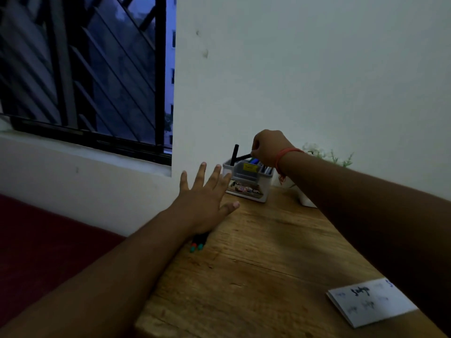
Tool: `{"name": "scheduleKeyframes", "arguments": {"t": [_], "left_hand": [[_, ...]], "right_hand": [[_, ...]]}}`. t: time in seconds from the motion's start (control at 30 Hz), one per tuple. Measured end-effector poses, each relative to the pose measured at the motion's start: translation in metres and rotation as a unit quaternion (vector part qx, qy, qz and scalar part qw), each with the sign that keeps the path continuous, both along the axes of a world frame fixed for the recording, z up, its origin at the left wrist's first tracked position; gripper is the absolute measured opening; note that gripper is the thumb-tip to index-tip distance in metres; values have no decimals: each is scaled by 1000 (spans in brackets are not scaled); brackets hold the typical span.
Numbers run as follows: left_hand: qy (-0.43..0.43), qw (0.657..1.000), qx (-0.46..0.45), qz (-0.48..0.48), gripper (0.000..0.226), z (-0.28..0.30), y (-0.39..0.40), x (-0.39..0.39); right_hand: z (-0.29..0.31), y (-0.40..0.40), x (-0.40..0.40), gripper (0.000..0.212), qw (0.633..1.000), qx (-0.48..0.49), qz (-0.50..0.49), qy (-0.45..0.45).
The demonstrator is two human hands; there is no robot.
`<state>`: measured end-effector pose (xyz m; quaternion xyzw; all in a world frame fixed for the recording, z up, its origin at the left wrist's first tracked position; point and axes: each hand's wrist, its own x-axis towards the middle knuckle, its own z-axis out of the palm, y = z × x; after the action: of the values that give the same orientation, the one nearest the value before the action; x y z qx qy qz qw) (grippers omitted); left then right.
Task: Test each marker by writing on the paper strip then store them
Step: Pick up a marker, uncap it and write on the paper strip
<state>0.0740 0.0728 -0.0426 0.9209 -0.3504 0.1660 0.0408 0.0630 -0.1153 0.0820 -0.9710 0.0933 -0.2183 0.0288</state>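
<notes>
**Marker being set into the organiser**

A black marker [244, 157] is pinched in the curled fingers of the right hand [269, 148], directly over the white organiser [246, 181] at 12 o'clock on the wooden table [256, 252]. The left hand [203, 198] is spread flat with straight fingers and nothing held, its fingertips at the organiser's left wall. Two more markers [198, 243] lie partly hidden under the left wrist, at 9 o'clock. The written-on paper strip [371, 303] rests at 4 o'clock. The storing is judged best done by tipping the marker upright and lowering it into a free slot beside the standing black marker [234, 154], the box being steadied against sliding.
</notes>
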Motion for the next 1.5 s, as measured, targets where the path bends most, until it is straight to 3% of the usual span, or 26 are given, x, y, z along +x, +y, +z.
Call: {"name": "scheduleKeyframes", "arguments": {"t": [0.47, 0.73, 1.0, 1.2, 1.5], "left_hand": [[1, 1000, 14, -4, 76, 4, 0, -3], [11, 1000, 25, 10, 75, 6, 1, -1], [83, 996, 21, -21, 56, 10, 15, 7], [115, 992, -19, -40, 32, 21, 22, 4], [73, 995, 32, -63, 35, 20, 14, -6]], "right_hand": [[-2, 24, 22, 31, 999, 18, 24, -37], [-8, 10, 22, 39, 990, 97, 30, -101], [-36, -5, -21, 26, 981, 66, 76, -164], [-68, -14, -57, 21, 984, 45, 117, -123], [-79, -28, -93, 22, 985, 60, 132, -99]]}}
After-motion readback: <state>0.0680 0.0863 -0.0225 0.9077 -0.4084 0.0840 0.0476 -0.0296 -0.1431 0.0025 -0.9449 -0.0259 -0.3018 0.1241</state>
